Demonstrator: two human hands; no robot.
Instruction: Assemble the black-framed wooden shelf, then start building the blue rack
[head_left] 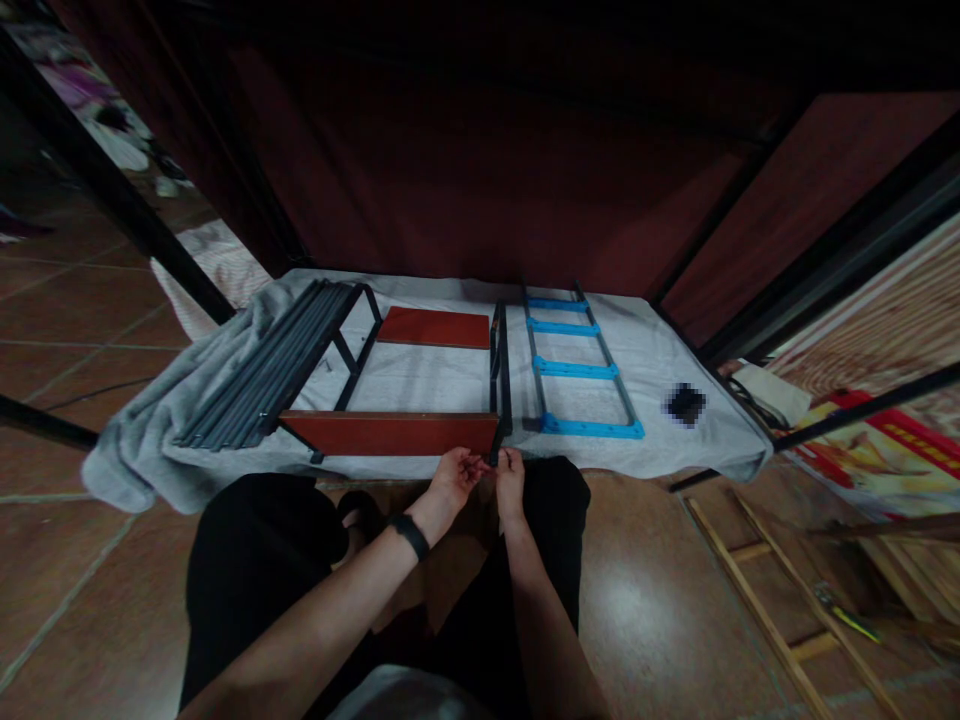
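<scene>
A black metal frame (505,370) lies on the cloth-covered surface, with a reddish-brown board (397,434) along its near side. My left hand (454,474), a dark band on its wrist, is palm up under the board's right end. Its fingers are curled together, and whatever they pinch is too small to name. Close beside it, my right hand (511,478) has thumb and fingers closed at the frame's near right corner; what lies between them is hidden. Inside the frame's far side rests a second reddish-brown board (433,327).
Several grey tubes (259,370) lie at the left on a grey blanket (142,450). To the right is a blue-runged rack (576,370), then a pixelated dark object (685,404). Dark posts border the surface. A wooden ladder-like frame (787,600) lies on the floor at right.
</scene>
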